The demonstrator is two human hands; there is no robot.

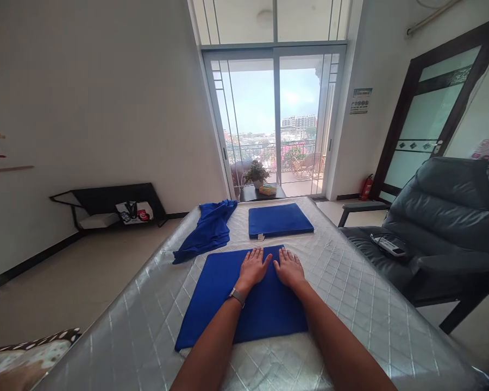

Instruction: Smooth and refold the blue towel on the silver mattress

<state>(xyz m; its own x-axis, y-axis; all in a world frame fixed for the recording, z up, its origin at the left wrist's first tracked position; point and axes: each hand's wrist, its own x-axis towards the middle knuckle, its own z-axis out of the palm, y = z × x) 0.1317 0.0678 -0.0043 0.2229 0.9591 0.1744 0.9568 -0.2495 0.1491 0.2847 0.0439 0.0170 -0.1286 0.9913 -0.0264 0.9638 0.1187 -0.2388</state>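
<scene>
A blue folded cloth (271, 312) lies flat directly beneath both palms, the left hand (253, 270) and the right hand (289, 268) pressed down on its far part with fingers extended, gripping nothing, thumbs near each other. Just beyond the fingertips sits a neat blue stack (280, 220), and ahead-left of the left hand a rumpled blue garment (212, 228); all rest on a silver quilted cover (342, 277), with a dark armchair (452, 217) well to the right hand's right.
</scene>
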